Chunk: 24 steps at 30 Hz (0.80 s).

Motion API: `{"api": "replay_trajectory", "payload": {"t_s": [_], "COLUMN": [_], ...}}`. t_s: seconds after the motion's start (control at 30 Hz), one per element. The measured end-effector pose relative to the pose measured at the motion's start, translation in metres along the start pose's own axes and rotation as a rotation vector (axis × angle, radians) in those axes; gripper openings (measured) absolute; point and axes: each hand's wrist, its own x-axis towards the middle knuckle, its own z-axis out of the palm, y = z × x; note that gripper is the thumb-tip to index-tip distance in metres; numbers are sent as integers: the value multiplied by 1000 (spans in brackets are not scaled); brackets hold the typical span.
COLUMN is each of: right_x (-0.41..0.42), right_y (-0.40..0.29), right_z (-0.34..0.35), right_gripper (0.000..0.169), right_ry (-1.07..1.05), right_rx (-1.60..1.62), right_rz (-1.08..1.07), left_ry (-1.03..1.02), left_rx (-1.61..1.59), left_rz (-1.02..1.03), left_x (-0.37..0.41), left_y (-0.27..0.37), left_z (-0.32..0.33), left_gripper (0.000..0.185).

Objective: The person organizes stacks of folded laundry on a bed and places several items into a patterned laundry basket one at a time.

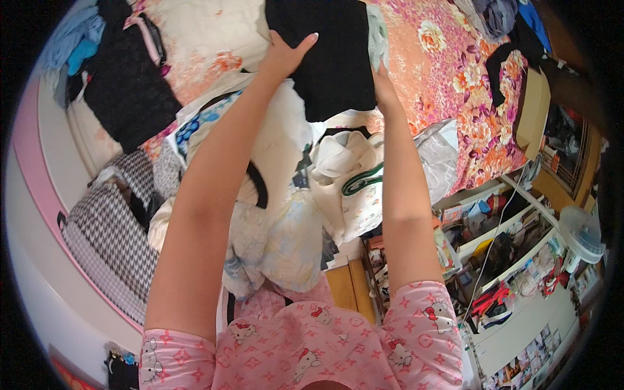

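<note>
A black folded garment (334, 63) lies between my two hands at the far end of my reach, over the bed. My left hand (285, 56) grips its left edge, the thumb on top and the other fingers largely hidden. At the opposite edge, my right hand (383, 90) holds the cloth from the side, fingers partly hidden. A pale green cloth (378, 36) shows just past that edge. Closer to me, loose clothes are heaped, among them a cream garment with a large fabric flower (343, 153) and a pale tie-dyed cloth (295, 239).
A floral bedsheet (434, 83) spreads beneath the clothes. Black trousers (129, 83) lie at the left, above a houndstooth bag or cloth (109, 229). On the right are a cardboard box (533, 112), cluttered shelves (507, 234) and a fan (580, 234) with a white cord.
</note>
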Motion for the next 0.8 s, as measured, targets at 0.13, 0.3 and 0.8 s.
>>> {"api": "replay_trajectory", "payload": {"t_s": [0.13,0.3,0.8], "right_x": [-66,-200,-450], "right_y": [-17,21,-27], "right_z": [-13,2,145], "right_gripper": [55,43,81], "right_ry": [55,341,-139], "right_rx": [211,-129,-1011], "right_rz": [38,-128,-327], "left_ry": [73,488,500], "left_rx": [-96,-168,-363], "left_rz": [171,307,-290], "left_x": [-75,-225,-544], "left_y": [31,3,-143], "left_z": [-67,-194,-236], "left_gripper": [66,32,37]}}
